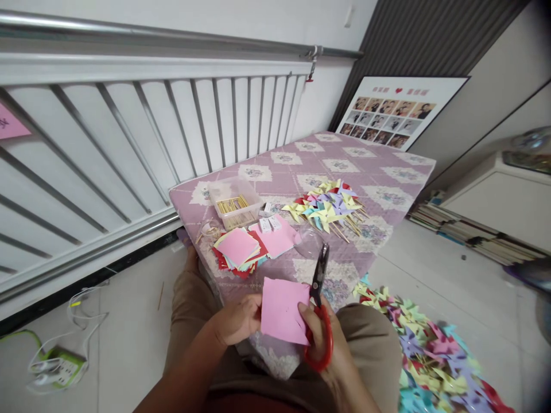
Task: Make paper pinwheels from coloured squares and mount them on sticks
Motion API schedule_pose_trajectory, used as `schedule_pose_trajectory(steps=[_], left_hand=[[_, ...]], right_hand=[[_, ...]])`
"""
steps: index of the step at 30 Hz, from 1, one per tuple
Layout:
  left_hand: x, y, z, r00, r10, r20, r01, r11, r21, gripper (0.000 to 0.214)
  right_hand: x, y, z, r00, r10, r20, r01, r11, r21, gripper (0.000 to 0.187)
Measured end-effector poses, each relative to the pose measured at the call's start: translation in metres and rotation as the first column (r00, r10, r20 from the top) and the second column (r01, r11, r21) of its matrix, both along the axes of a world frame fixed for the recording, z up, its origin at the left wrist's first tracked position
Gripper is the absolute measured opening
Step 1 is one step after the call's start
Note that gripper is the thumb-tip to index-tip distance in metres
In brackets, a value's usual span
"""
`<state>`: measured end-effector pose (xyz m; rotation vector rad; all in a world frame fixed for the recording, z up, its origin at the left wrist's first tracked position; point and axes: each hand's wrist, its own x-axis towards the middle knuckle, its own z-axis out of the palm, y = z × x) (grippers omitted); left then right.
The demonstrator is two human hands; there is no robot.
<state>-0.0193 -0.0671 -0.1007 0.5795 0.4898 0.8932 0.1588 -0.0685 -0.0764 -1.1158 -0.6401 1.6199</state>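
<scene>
A pink paper square (282,310) is held over my lap between both hands. My left hand (236,319) pinches its left edge, fingers closed. My right hand (329,344) touches the paper's right edge with the thumb and grips red-handled scissors (319,304), whose dark blades point up and look closed. Just beyond lies a stack of coloured paper squares (239,249) on the low table (387,166) with a mauve patterned cloth.
On the table are a clear plastic box of sticks (235,207), loose pink sheets (278,236), a clear cup (310,241) and a pile of paper pinwheels (329,207). More pinwheels (430,355) cover the floor at right. A white railing (129,132) stands left; a power strip (58,367) lies on the floor.
</scene>
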Motion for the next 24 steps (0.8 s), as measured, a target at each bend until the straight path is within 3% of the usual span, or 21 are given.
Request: schedule_pose_trajectory(steps=[3, 5, 12, 18, 24], left_hand=[[0.006, -0.002, -0.001, 0.995, -0.022, 0.098, 0.02, 1.0, 0.024, 0.07], [0.013, -0.004, -0.004, 0.991, 0.046, 0.127, -0.046, 0.999, -0.005, 0.069], [0.05, -0.014, -0.005, 0.951, 0.3, 0.071, -0.295, 0.953, -0.073, 0.042], [0.063, -0.012, 0.0, 0.898, 0.436, 0.052, -0.422, 0.89, -0.17, 0.035], [0.048, -0.004, 0.0, 0.871, 0.491, 0.016, -0.468, 0.84, -0.274, 0.031]], right_hand=[[-0.004, 0.004, -0.001, 0.992, -0.126, -0.009, 0.126, 0.992, 0.001, 0.043], [-0.006, 0.005, -0.004, 0.985, -0.173, -0.019, 0.173, 0.985, -0.005, 0.042], [-0.011, 0.004, -0.007, 0.966, -0.256, -0.039, 0.256, 0.967, -0.006, 0.04], [-0.014, 0.002, -0.003, 0.968, -0.248, -0.031, 0.249, 0.968, 0.022, 0.044], [-0.008, -0.003, -0.009, 0.988, -0.152, -0.005, 0.151, 0.984, 0.094, 0.042]])
